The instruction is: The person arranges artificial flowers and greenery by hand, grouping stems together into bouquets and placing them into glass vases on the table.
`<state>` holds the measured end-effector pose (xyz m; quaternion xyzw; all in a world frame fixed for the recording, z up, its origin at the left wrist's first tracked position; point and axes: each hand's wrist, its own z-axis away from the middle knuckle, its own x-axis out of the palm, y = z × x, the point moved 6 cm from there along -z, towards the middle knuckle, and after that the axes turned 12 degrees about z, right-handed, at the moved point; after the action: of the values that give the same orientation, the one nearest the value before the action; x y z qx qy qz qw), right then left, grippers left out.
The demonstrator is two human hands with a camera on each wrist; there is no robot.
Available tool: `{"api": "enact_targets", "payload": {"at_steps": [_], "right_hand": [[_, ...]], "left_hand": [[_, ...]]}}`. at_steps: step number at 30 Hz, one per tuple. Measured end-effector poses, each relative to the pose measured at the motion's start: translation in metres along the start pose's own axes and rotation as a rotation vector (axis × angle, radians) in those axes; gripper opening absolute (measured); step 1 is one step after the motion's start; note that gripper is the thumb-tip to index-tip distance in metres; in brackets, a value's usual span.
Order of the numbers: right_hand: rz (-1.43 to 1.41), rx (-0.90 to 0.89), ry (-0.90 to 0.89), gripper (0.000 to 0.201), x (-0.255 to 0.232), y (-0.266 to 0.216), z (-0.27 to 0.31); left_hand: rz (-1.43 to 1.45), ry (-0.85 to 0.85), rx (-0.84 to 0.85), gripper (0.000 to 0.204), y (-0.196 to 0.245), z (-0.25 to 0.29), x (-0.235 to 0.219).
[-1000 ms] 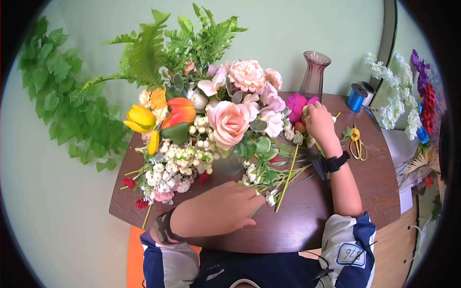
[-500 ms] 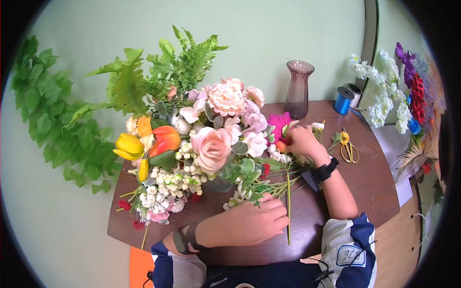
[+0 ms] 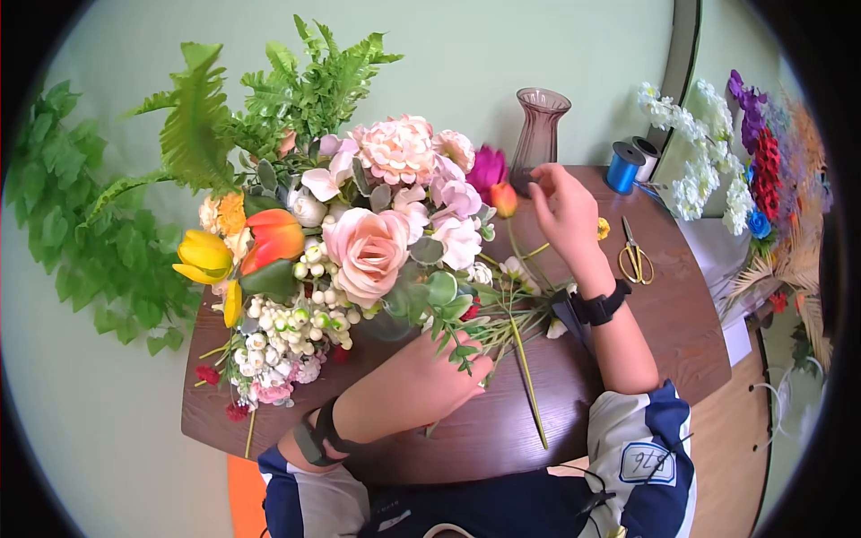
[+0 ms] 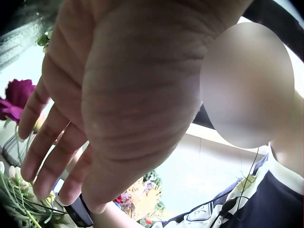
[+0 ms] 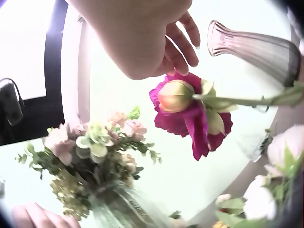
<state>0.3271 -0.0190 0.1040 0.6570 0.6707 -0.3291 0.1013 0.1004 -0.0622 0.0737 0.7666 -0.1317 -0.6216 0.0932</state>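
Observation:
My right hand (image 3: 567, 213) is raised over the back right of the table, fingers loosely bent and holding nothing. Just left of its fingertips stand an orange tulip (image 3: 503, 199) and a magenta flower (image 3: 487, 169); the right wrist view shows the tulip bud (image 5: 175, 95) in front of the magenta petals (image 5: 199, 128). At the near side of a big bouquet with a pink rose (image 3: 365, 254), my left hand (image 3: 417, 381) is beside leafy stems, its fingers partly hidden by a green sprig. Spread, fairly straight left fingers (image 4: 47, 137) appear in the left wrist view.
A tinted glass vase (image 3: 541, 130) stands at the back. Blue ribbon spool (image 3: 625, 168) and gold-handled scissors (image 3: 636, 263) lie to the right. Loose stems (image 3: 529, 386) cross the table (image 3: 673, 359) between the arms. Ivy (image 3: 72, 233) hangs on the left wall.
My right hand has drawn back from the tulip and magenta flower, leaving a gap. My left hand has shifted left, away from the long green stem. The head view has also moved.

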Motion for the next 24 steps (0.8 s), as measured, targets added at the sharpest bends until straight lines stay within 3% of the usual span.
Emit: {"api": "enact_targets", "payload": {"at_steps": [1,3,6,7,9,11,13,16,17,19,20,21,23,24], "right_hand": [[0.12,0.01,-0.026,0.011,0.002,0.001,0.001],[0.093,0.019,-0.09,0.013,0.009,0.006,0.005],[0.281,-0.062,-0.557,0.031,0.031,0.001,0.023],[0.278,-0.067,-0.557,0.031,0.027,-0.005,0.025],[0.276,0.047,-1.151,0.035,0.042,-0.016,0.053],[0.256,0.154,-1.299,0.036,0.057,-0.016,0.069],[0.283,0.045,-1.217,0.028,0.075,-0.021,0.075],[0.192,-0.097,-0.914,0.018,0.094,-0.022,0.078],[0.19,-0.107,-0.918,0.018,0.092,-0.027,0.076],[0.038,0.037,-0.886,0.013,0.079,-0.03,0.066],[-0.168,0.347,-1.021,0.009,0.069,-0.03,0.063],[-0.166,0.349,-1.018,0.009,0.061,-0.031,0.061],[-0.353,0.176,-0.646,0.007,0.033,-0.041,0.039],[-0.434,0.152,-0.581,0.006,0.02,-0.048,0.035]], "left_hand": [[0.002,-0.005,0.004,0.02,0.001,0.001,0.0],[0.015,0.016,-0.035,0.021,-0.001,0.001,-0.001],[0.001,0.006,-0.044,0.022,0.0,0.002,-0.004],[-0.001,0.009,-0.049,0.022,0.0,0.002,-0.005],[0.045,0.022,-0.04,0.024,0.001,0.003,-0.008],[0.029,-0.018,-0.069,0.026,-0.002,0.004,-0.004],[0.013,-0.056,-0.103,0.027,-0.005,0.006,-0.002],[0.029,-0.052,-0.164,0.03,-0.011,0.009,0.002],[0.034,-0.052,-0.174,0.032,-0.015,0.009,0.004],[0.036,-0.056,-0.183,0.033,-0.02,0.011,0.008],[0.041,-0.062,-0.228,0.034,-0.024,0.012,0.011],[0.046,-0.068,-0.27,0.036,-0.029,0.012,0.014],[0.046,-0.052,-0.297,0.036,-0.041,0.011,0.018],[0.044,-0.038,-0.332,0.037,-0.046,0.011,0.019]]}}
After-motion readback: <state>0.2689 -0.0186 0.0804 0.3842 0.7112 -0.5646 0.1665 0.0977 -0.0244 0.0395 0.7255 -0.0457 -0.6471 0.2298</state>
